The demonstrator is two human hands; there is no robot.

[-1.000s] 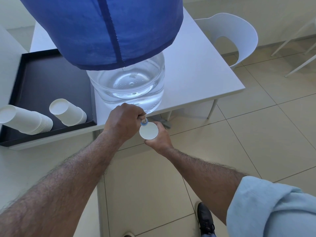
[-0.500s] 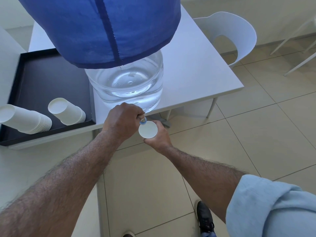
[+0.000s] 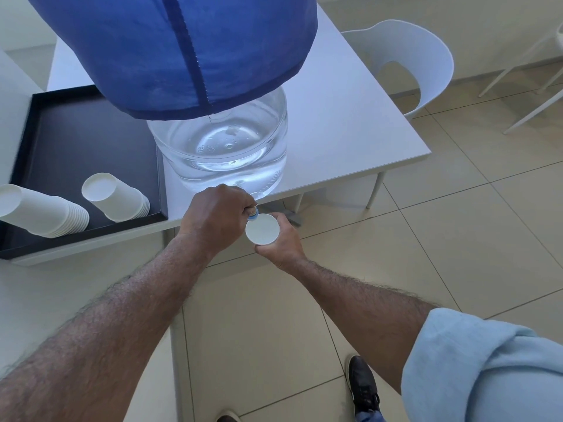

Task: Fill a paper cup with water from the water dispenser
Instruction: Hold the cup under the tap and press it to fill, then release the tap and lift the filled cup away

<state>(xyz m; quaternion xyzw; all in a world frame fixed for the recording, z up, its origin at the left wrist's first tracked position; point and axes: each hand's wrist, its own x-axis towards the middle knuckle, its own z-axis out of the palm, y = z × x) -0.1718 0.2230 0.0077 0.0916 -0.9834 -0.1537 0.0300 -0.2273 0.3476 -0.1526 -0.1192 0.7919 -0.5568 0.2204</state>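
The left hand (image 3: pixel 214 216) is closed in a fist around the small blue tap (image 3: pixel 253 214) at the front base of the clear water dispenser jug (image 3: pixel 225 150), which carries a blue fabric cover (image 3: pixel 170 53). The jug stands at the front edge of the white counter (image 3: pixel 350 117). The right hand (image 3: pixel 281 243) is wrapped around a white paper cup (image 3: pixel 262 230), held upright just off the counter's front edge, its rim directly beside and below the tap. Whether water is flowing cannot be told. To the left, a black rectangular tray (image 3: pixel 76 138) holds two stacks of white paper cups (image 3: pixel 115 197) lying on their sides near its front edge.
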